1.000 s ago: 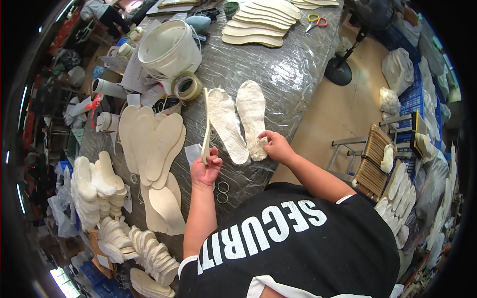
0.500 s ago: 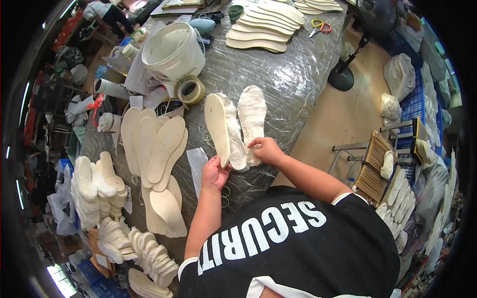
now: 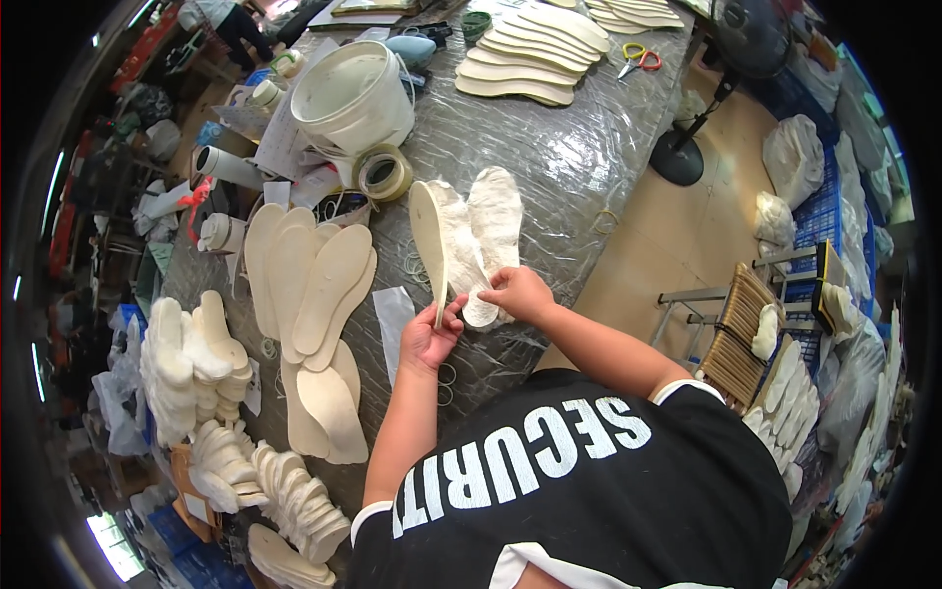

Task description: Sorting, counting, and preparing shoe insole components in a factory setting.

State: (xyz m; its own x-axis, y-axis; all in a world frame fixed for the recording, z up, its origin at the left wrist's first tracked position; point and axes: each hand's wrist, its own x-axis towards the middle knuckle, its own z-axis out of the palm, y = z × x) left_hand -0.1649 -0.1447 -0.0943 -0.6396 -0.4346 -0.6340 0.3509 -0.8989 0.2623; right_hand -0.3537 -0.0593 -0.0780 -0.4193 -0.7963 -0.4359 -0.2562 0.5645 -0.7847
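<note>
Flat cream insole point(image 3: 426, 231) tilts on edge above the table point(image 3: 549, 147) | long axis near to far, left of a fleecy insole point(image 3: 454, 231) | left hand point(image 3: 430, 340), nearer, its grip pinching the near end | right hand point(image 3: 522, 294) at the fleecy insole's near end, grip unclear

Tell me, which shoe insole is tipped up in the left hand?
The smooth cream insole, pinched near its lower end by the left hand. The two white insoles just right of it show fluffy faces instead.
</note>
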